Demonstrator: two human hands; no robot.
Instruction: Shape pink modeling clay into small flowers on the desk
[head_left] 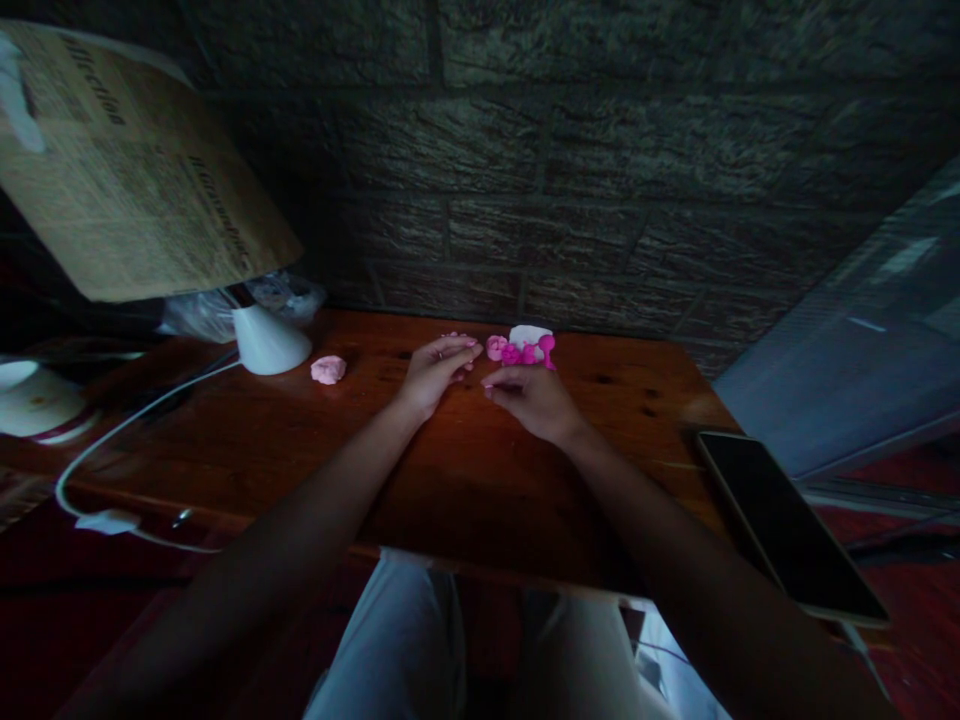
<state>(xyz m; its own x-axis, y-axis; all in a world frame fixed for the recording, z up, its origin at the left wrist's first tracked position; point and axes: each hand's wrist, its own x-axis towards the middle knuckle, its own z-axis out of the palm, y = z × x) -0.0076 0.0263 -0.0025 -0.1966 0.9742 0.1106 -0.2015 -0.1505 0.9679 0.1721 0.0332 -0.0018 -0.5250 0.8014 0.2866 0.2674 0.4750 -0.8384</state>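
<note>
My left hand (439,370) is over the wooden tabletop, its fingers drawn together and pointing right; a little pink shows behind its knuckles. Facing it, my right hand (536,402) has thumb and forefinger pinched together. Anything between the fingers of either hand is too small or hidden to make out. Just beyond the hands sits a light pink, round, clay-like piece (496,347). Bright magenta pieces (512,354) lie beside it, partly in front of a white piece (531,335). A pale pink crumpled lump (328,369) rests apart, left of my left hand.
A lamp with a newsprint shade (150,170) and white base (270,340) stands at left, its white cable (112,445) hanging over the edge. A white cup-like object (37,400) lies far left. A phone (787,520) rests at right. A dark brick wall (487,150) borders the table (465,490).
</note>
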